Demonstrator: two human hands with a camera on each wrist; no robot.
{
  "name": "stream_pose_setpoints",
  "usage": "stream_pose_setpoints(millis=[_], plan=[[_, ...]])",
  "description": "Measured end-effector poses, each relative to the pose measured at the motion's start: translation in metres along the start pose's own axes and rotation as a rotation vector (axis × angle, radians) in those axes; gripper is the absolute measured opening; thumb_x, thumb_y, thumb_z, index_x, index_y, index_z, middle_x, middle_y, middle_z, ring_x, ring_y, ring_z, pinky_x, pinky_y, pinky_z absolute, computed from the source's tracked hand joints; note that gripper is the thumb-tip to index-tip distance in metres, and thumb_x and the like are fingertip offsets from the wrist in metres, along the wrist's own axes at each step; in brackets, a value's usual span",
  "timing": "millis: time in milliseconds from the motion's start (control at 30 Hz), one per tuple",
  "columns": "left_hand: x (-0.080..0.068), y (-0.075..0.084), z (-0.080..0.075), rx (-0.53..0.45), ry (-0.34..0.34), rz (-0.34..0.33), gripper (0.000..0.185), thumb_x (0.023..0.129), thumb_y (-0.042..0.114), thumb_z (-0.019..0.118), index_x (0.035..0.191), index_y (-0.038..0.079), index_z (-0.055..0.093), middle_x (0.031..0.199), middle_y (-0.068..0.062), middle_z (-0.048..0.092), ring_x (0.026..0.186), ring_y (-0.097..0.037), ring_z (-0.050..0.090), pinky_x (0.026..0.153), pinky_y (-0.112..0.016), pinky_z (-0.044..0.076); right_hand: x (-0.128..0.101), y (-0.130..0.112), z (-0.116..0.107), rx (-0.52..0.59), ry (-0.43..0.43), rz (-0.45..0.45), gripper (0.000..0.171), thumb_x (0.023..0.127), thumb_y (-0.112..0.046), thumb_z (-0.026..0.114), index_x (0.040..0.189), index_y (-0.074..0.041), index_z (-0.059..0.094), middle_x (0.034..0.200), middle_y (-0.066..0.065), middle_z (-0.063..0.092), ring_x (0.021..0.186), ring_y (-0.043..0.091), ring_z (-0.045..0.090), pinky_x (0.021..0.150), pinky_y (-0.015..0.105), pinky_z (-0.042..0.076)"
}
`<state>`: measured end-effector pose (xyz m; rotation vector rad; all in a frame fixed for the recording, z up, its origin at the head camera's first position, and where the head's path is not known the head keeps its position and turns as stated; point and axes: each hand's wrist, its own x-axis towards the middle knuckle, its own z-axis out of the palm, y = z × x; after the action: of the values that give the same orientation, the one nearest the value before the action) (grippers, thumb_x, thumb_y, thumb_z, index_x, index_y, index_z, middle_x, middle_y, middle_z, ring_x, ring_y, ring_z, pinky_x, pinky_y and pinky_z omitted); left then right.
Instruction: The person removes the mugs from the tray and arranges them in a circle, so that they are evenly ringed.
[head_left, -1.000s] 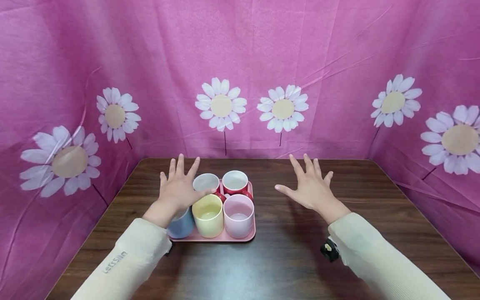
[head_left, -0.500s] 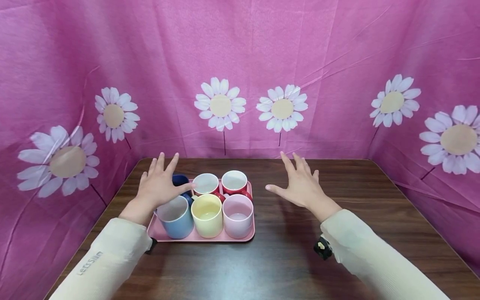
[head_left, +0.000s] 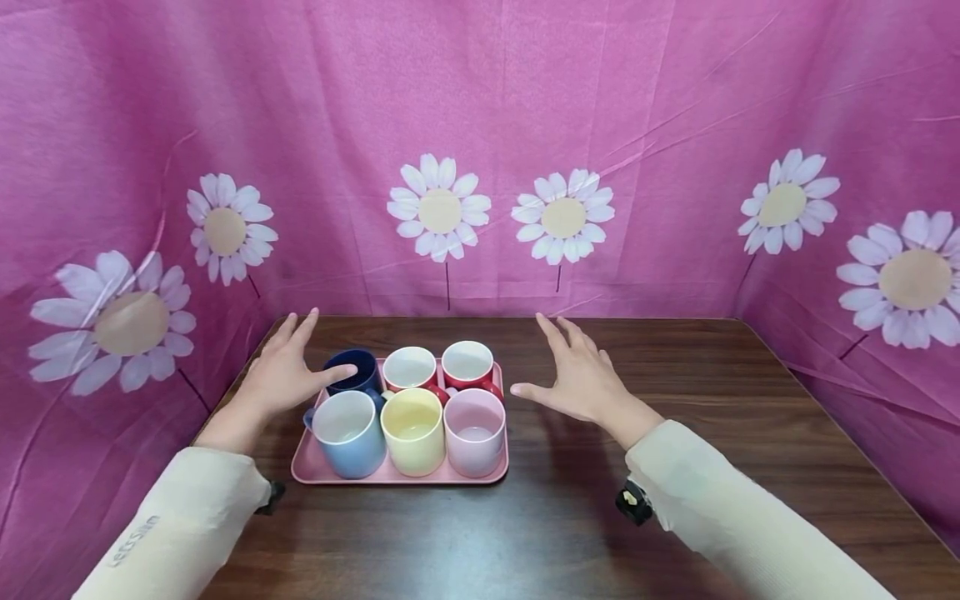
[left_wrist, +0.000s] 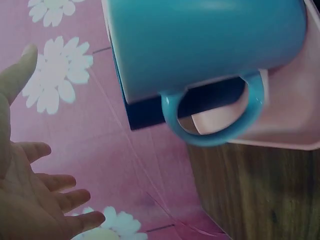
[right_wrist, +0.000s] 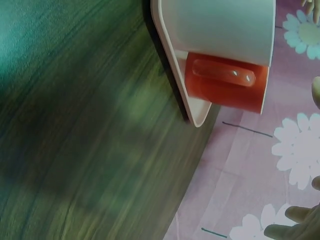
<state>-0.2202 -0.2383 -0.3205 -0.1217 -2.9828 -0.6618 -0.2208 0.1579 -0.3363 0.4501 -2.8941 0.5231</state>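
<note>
A pink tray [head_left: 307,468] bears two rows of mugs. In its front row stand a light blue mug [head_left: 352,450], a yellow mug [head_left: 414,450] and a pale pink mug [head_left: 476,450]. Behind them are a dark blue mug [head_left: 347,362] and two red mugs with white insides, one in the middle [head_left: 409,367] and one on the right [head_left: 468,363]. My left hand [head_left: 279,375], fingers spread, hovers by the tray's left end, its thumb seen over the dark blue mug. Beyond the right end, my right hand [head_left: 585,379] hangs with fingers extended. Neither hand holds anything.
The tray stands left of centre on a dark wooden table [head_left: 675,367]. A pink curtain [head_left: 495,83] with printed white daisies hangs behind and along both sides. Each sleeve has a dark band at the wrist, such as the right band [head_left: 633,502].
My left hand has moved left, from over the mugs to the tray's left end, uncovering the blue mugs. My right hand has moved left, closer to the tray. The mugs have not moved.
</note>
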Motion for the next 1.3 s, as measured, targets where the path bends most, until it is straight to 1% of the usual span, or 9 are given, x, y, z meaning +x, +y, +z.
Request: stream_pose_setpoints(millis=[133, 400, 533, 633, 733, 933, 1033, 1233, 1300], plan=[[-0.003, -0.011, -0.002, -0.042, -0.002, -0.003, 0.115, 0.075, 0.065, 0.067, 0.153, 0.007, 0.006, 0.151, -0.034, 0.006, 0.136, -0.051, 0.009, 0.097, -0.073, 0.019, -0.001, -0.004, 0.004, 0.015, -0.005, -0.031, 0.112, 0.068, -0.075, 0.065, 0.154, -0.021, 0.017, 0.149, 0.022, 0.026, 0.129, 0.043, 0.034, 0.094, 0.066, 0.033], [-0.007, -0.032, -0.004, -0.116, -0.011, 0.036, 0.111, 0.079, 0.053, 0.071, 0.151, -0.002, 0.007, 0.15, -0.035, 0.012, 0.133, -0.052, 0.016, 0.098, -0.069, 0.023, -0.003, -0.012, 0.011, 0.046, -0.045, -0.058, 0.11, 0.068, -0.069, 0.07, 0.153, -0.02, 0.02, 0.147, 0.021, 0.031, 0.126, 0.044, 0.039, 0.093, 0.065, 0.036], [-0.009, -0.041, -0.006, -0.165, -0.039, 0.023, 0.11, 0.081, 0.05, 0.071, 0.151, -0.002, 0.005, 0.15, -0.033, 0.014, 0.131, -0.054, 0.022, 0.098, -0.067, 0.027, -0.005, -0.016, 0.014, 0.067, -0.072, -0.074, 0.109, 0.068, -0.067, 0.071, 0.153, -0.02, 0.02, 0.145, 0.019, 0.035, 0.124, 0.041, 0.042, 0.092, 0.063, 0.038], [-0.011, -0.048, -0.006, -0.211, -0.063, 0.002, 0.108, 0.082, 0.047, 0.071, 0.151, -0.001, 0.004, 0.151, -0.032, 0.015, 0.128, -0.055, 0.026, 0.097, -0.065, 0.031, -0.007, -0.019, 0.016, 0.094, -0.087, -0.089, 0.11, 0.067, -0.067, 0.072, 0.152, -0.018, 0.023, 0.142, 0.018, 0.038, 0.122, 0.039, 0.045, 0.093, 0.059, 0.041], [-0.013, -0.055, -0.005, -0.253, -0.092, -0.026, 0.107, 0.082, 0.046, 0.071, 0.151, 0.001, 0.004, 0.151, -0.031, 0.015, 0.128, -0.055, 0.027, 0.097, -0.064, 0.032, -0.008, -0.021, 0.018, 0.118, -0.1, -0.106, 0.111, 0.065, -0.068, 0.073, 0.151, -0.017, 0.026, 0.139, 0.019, 0.04, 0.121, 0.037, 0.046, 0.092, 0.054, 0.044], [-0.017, -0.067, 0.0, -0.298, -0.145, -0.07, 0.105, 0.082, 0.047, 0.071, 0.151, 0.0, 0.007, 0.148, -0.035, 0.019, 0.129, -0.053, 0.027, 0.096, -0.065, 0.032, -0.01, -0.024, 0.023, 0.153, -0.144, -0.128, 0.111, 0.062, -0.066, 0.077, 0.149, -0.014, 0.03, 0.137, 0.018, 0.043, 0.121, 0.033, 0.047, 0.092, 0.051, 0.045], [-0.02, -0.073, 0.003, -0.339, -0.163, -0.061, 0.1, 0.084, 0.041, 0.071, 0.151, -0.002, 0.009, 0.145, -0.037, 0.023, 0.128, -0.053, 0.028, 0.096, -0.064, 0.034, -0.01, -0.025, 0.025, 0.169, -0.164, -0.146, 0.109, 0.062, -0.061, 0.08, 0.147, -0.012, 0.033, 0.134, 0.017, 0.045, 0.118, 0.032, 0.049, 0.093, 0.05, 0.045], [-0.024, -0.086, 0.015, -0.419, -0.172, -0.024, 0.088, 0.088, 0.029, 0.07, 0.148, -0.006, 0.017, 0.142, -0.038, 0.029, 0.126, -0.051, 0.035, 0.098, -0.059, 0.035, -0.011, -0.029, 0.029, 0.192, -0.228, -0.174, 0.105, 0.061, -0.057, 0.082, 0.144, -0.009, 0.038, 0.13, 0.017, 0.047, 0.115, 0.03, 0.05, 0.095, 0.048, 0.044], [-0.025, -0.091, 0.02, -0.469, -0.185, -0.018, 0.085, 0.089, 0.025, 0.069, 0.148, -0.007, 0.017, 0.141, -0.038, 0.029, 0.126, -0.05, 0.035, 0.098, -0.056, 0.037, -0.011, -0.029, 0.03, 0.205, -0.244, -0.184, 0.103, 0.062, -0.056, 0.083, 0.143, -0.009, 0.04, 0.127, 0.016, 0.049, 0.113, 0.029, 0.051, 0.094, 0.047, 0.045]])
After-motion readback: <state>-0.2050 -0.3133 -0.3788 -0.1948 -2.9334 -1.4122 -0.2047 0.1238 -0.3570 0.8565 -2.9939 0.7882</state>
